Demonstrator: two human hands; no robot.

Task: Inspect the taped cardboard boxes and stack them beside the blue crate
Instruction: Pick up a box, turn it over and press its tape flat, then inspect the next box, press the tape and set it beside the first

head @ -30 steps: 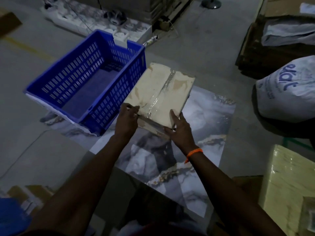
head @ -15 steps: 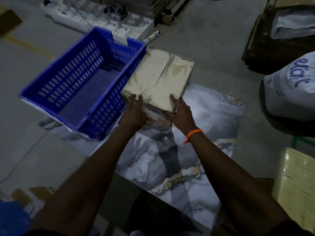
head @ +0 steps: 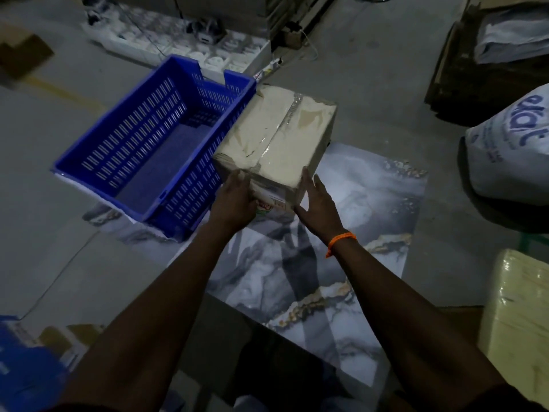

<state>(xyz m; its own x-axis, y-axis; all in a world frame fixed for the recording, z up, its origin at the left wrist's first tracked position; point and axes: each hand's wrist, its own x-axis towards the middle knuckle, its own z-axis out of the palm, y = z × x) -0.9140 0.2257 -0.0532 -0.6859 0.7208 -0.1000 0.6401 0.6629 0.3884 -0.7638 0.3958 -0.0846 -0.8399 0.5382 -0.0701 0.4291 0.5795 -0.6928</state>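
Cardboard box (head: 276, 138), sealed with clear tape (head: 282, 126) along its top seam, sits clamped between my two hands just to the right of the blue crate (head: 193, 188). From this view its left edge overlaps the crate's right wall. I cannot tell whether the two touch, or whether the box bottom already rests on the marble-patterned sheet (head: 356, 233) below it.

Hazards from this position:
- Slip. The hold is a squeeze between two palms with no finger under the base, as far as I can see. If pressure drops on either side, the box would likely fall on its far end.
- Snag. The box is tilted and close to the crate rim. A lowering move made too far left could catch the rim or shove the crate.
- Poor seating. Set down skewed, it would make a bad base for later boxes.

Hand pose:
- Left hand (head: 234, 197): laid on the near-left corner, fingers running roughly straight up the near face. The thumb is hidden.
- Right hand (head: 319, 203): set against the near-right corner, fingers extended along the right side, thumb on the top edge. An orange wristband (head: 341, 240) marks this wrist.
- Both forearms reach forward, nearly parallel, converging on the box.
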